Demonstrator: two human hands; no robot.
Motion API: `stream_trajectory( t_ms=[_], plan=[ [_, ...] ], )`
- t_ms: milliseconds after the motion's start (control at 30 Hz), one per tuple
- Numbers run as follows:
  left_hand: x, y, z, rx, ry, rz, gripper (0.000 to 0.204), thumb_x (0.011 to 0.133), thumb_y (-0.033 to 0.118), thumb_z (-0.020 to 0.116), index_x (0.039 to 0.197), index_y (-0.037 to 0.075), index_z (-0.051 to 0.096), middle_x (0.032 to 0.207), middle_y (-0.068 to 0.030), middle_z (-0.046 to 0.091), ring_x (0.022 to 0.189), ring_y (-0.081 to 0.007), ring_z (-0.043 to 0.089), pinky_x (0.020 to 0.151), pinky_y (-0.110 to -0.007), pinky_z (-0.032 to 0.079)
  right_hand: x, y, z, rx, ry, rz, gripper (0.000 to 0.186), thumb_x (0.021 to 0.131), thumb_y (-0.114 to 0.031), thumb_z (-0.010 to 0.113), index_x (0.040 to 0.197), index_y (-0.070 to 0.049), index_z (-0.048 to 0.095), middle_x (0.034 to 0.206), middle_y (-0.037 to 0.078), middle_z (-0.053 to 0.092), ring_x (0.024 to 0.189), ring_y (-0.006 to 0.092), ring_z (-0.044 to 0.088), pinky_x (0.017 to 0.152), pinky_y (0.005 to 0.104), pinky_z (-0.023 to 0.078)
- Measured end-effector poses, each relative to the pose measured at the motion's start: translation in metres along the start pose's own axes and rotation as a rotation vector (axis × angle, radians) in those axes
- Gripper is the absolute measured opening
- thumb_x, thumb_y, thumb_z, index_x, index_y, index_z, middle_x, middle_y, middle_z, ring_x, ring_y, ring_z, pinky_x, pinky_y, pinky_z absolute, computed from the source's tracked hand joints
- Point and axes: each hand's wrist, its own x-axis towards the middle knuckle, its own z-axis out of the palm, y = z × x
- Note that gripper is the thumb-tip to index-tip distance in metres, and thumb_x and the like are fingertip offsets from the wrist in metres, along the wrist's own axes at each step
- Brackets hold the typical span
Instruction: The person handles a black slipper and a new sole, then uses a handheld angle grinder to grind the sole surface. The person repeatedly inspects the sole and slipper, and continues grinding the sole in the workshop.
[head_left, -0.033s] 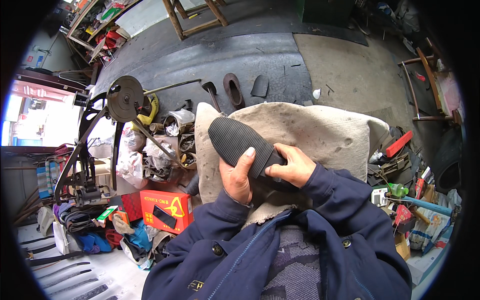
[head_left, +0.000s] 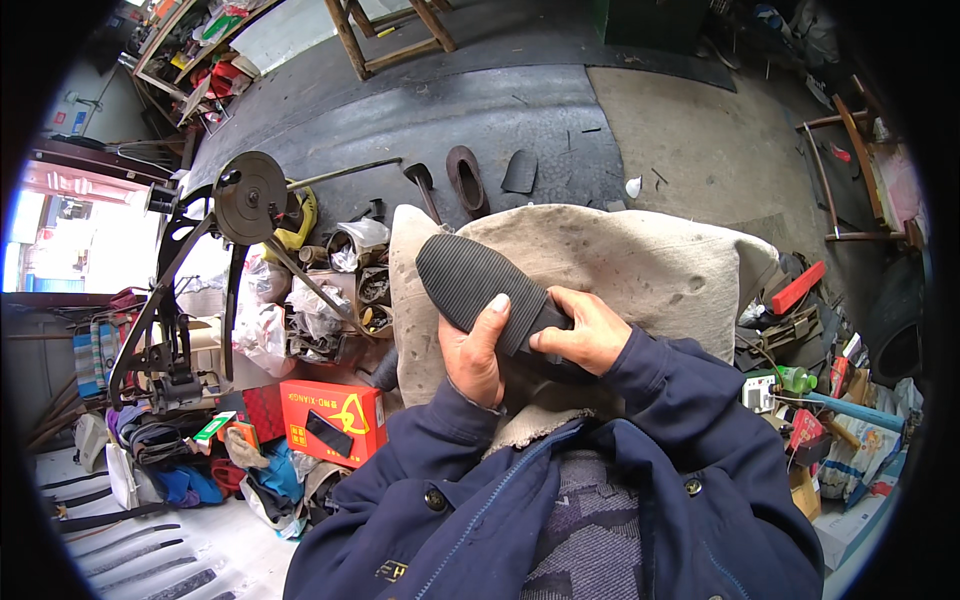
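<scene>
A black shoe (head_left: pixel 468 278) is held over my lap, its ribbed sole turned up toward me and its toe pointing to the far left. My left hand (head_left: pixel 474 356) grips its near left side, thumb pressed on the ribbed sole. Around the heel end my right hand (head_left: pixel 590 332) is closed, with its thumb near the edge where the ribbed piece stops. The fingers under the shoe are hidden, and so is its upper. Beneath it a stained pale cloth (head_left: pixel 650 262) covers my lap.
A dark hand-cranked machine (head_left: pixel 250 198) stands at left, beside bags and tins. A brown shoe (head_left: pixel 467 182) and a dark sole piece (head_left: pixel 520 172) lie on the floor ahead. A phone (head_left: pixel 330 434) rests on a red box (head_left: pixel 365 405). Tools and a red bar (head_left: pixel 798 288) crowd the right.
</scene>
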Motion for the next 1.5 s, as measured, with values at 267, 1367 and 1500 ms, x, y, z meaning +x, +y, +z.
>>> stream_trajectory(
  t_ms=[267,1367,1500],
  plan=[
    [0.003,-0.001,-0.003,-0.017,-0.015,-0.024,0.038,0.097,0.007,0.069,0.132,0.000,0.057,0.116,-0.0118,0.069,0.101,-0.0236,0.071,0.094,-0.036,0.058,0.006,0.016,0.004,0.108,0.056,-0.064,0.031,0.093,-0.022,0.063,0.107,0.005,0.068,0.087,0.011,0.071,0.081,0.0154,0.064,0.075,0.0332,0.053],
    [0.007,0.004,-0.005,-0.052,-0.011,-0.075,0.032,0.102,0.016,0.064,0.130,0.001,0.059,0.114,-0.0106,0.071,0.099,-0.0216,0.072,0.091,-0.035,0.059,0.003,0.018,-0.004,0.221,-0.102,-0.049,0.044,0.096,-0.015,0.059,0.134,0.008,0.060,0.119,0.010,0.070,0.107,0.0143,0.062,0.096,0.0269,0.049],
    [0.009,0.004,-0.007,-0.071,-0.011,-0.097,0.031,0.106,0.024,0.062,0.128,0.003,0.062,0.116,-0.0096,0.072,0.102,-0.0217,0.071,0.093,-0.036,0.058,0.004,0.023,-0.003,0.232,-0.080,-0.088,0.045,0.096,-0.018,0.059,0.133,0.007,0.062,0.116,0.013,0.073,0.104,0.0165,0.066,0.095,0.0297,0.051]
  ],
)
